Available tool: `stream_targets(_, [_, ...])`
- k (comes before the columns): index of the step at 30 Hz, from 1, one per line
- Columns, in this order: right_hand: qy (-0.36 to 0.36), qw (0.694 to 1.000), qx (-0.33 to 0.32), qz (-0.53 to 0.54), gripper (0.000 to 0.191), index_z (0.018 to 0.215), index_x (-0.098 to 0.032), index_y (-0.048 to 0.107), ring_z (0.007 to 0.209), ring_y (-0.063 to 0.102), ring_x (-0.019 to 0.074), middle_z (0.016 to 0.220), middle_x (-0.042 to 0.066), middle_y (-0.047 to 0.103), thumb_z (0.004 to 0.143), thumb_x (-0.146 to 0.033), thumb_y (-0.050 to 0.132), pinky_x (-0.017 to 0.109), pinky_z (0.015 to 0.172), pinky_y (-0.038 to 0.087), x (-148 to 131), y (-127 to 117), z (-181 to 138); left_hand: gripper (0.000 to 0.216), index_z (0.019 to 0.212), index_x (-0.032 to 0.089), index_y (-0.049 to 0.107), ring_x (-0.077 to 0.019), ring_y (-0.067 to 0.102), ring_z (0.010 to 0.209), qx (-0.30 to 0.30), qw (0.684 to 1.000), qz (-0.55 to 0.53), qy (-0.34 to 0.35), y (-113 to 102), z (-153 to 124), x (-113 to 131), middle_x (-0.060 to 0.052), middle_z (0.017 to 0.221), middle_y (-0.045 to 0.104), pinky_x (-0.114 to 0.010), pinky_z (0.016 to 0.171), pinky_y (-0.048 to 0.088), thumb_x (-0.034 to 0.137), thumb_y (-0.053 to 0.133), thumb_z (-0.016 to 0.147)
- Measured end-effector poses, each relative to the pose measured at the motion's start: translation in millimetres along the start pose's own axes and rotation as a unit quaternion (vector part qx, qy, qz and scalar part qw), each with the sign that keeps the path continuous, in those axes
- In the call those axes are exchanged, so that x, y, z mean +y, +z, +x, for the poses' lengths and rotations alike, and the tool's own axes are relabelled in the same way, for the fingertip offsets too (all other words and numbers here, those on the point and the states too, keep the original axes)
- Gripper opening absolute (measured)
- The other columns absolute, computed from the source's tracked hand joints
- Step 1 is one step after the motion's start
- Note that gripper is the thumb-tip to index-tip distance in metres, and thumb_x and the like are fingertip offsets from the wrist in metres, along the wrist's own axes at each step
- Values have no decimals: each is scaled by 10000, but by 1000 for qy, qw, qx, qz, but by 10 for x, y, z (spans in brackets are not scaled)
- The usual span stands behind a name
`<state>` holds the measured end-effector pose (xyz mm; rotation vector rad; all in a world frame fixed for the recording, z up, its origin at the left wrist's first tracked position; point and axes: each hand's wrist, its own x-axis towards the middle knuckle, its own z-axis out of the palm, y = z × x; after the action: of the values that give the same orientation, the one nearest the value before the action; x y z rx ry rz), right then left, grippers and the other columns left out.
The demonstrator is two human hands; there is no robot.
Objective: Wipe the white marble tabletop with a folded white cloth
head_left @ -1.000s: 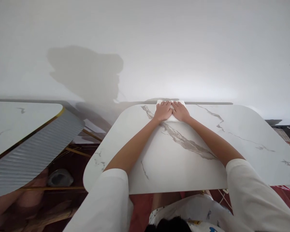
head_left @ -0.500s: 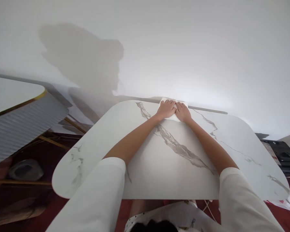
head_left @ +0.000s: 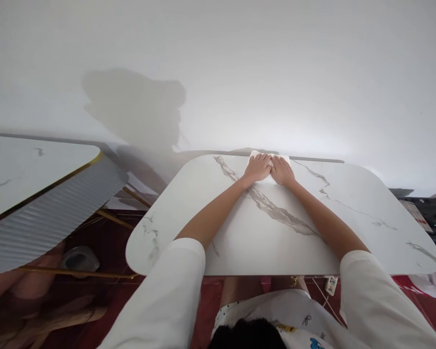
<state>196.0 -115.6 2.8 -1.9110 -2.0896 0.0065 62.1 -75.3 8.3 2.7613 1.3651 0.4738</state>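
Note:
Both hands lie side by side on a white cloth or paper towel at the far edge of a white marble-patterned table. My left hand rests flat, its fingers stretched over the cloth towards the wall. Close against it, my right hand presses down on the cloth's right part, fingers also extended. The two hands meet at the fingertips. Under the palms most of the cloth is hidden; only its corners and near edge show.
A white wall stands just behind the table. To the left is another marble-topped table with a ribbed side and gold legs. A black appliance sits at right. Below are a power socket with cables and a plastic bag.
My view has shifted, so the left table shows more and the near table edge appears higher. The hands stay on the cloth at almost the same spot by the far edge.

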Motion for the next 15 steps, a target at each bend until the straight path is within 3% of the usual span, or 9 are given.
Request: stream_targets(15, [14, 1000, 19, 6, 551, 1491, -94, 397, 1451, 324, 309, 1571, 131, 388, 968, -225, 282, 473, 1160, 287, -223, -25, -572, 461, 1383, 181, 459, -260, 425, 1325, 4, 1000, -6, 29, -101, -546, 221, -104, 1454, 512, -461, 1101, 305, 205, 318, 945])
